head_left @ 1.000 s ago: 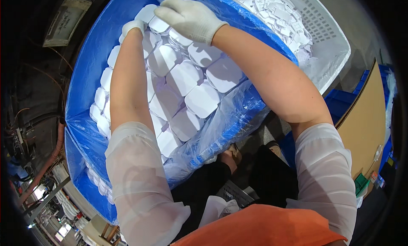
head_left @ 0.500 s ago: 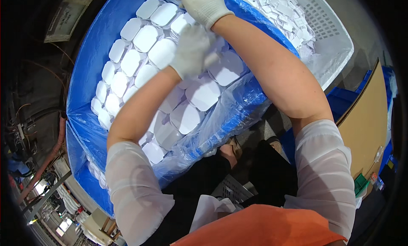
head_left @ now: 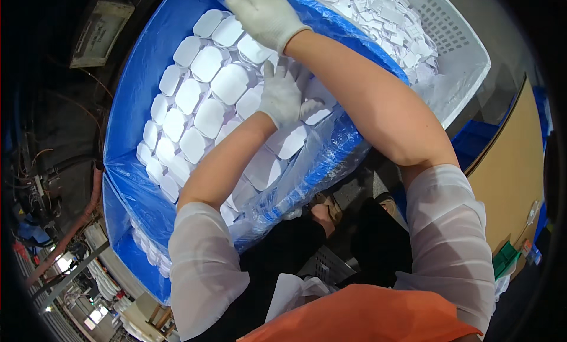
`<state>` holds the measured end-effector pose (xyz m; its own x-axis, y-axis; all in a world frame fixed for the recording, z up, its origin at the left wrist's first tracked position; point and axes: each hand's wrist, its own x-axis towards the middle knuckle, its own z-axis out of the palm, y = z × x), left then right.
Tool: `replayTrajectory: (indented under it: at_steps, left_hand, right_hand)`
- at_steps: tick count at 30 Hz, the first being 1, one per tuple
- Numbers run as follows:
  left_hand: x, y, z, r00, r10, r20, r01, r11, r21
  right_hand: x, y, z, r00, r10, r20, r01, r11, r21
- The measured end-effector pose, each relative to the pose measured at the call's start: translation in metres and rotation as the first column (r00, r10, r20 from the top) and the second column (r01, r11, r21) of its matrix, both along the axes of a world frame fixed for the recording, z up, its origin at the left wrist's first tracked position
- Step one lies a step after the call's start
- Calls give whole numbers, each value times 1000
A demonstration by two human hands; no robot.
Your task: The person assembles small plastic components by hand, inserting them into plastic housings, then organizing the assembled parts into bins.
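Note:
Both my hands wear white gloves and are over a large blue box (head_left: 131, 100) lined with clear plastic film (head_left: 307, 171). Rows of flat white rounded-square pieces (head_left: 208, 63), overlapping in stacks, fill it. My left hand (head_left: 281, 97) is spread over the pieces near the middle of the box, fingers apart and nothing in them. Beyond it, my right hand (head_left: 264, 18) reaches across to the far side, beside the blue wall. Its fingers are together and bent downward; what lies under them is hidden.
A white perforated crate (head_left: 446, 38) at the far right holds a heap of small white scraps (head_left: 387, 17). A cardboard sheet (head_left: 508, 165) stands at the right near blue bins (head_left: 475, 138). Another blue compartment (head_left: 139, 265) with white pieces adjoins at left. Cables and a pipe (head_left: 82, 218) run alongside.
My left hand has moved slightly right and nearer, its fingers spreading from a blurred pose. The right hand has shifted a little left and nearer. The box appears shifted right and down.

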<state>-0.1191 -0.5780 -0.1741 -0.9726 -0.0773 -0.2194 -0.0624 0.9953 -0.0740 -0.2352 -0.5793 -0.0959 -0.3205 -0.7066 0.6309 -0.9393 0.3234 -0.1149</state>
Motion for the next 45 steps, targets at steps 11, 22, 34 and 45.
replayTrajectory:
  at_steps: [11, 22, 34, 45]
  left_hand:
    - [144, 45, 86, 934, 349, -80, -201, 696, 689]
    - [181, 88, 110, 962, 162, -219, -22, 847, 531]
    - [203, 82, 90, 943, 199, -266, -85, 918, 387]
    - [203, 94, 110, 924, 306, -231, -215, 913, 346]
  right_hand:
    - [-18, -9, -10, 573, 259, 777, -105, 964, -244]
    - [-26, 0, -26, 741, 137, 657, -177, 984, -6]
    - [73, 182, 67, 790, 309, 529, -298, 948, -109]
    - [301, 613, 183, 582, -562, 588, 665, 745, 54]
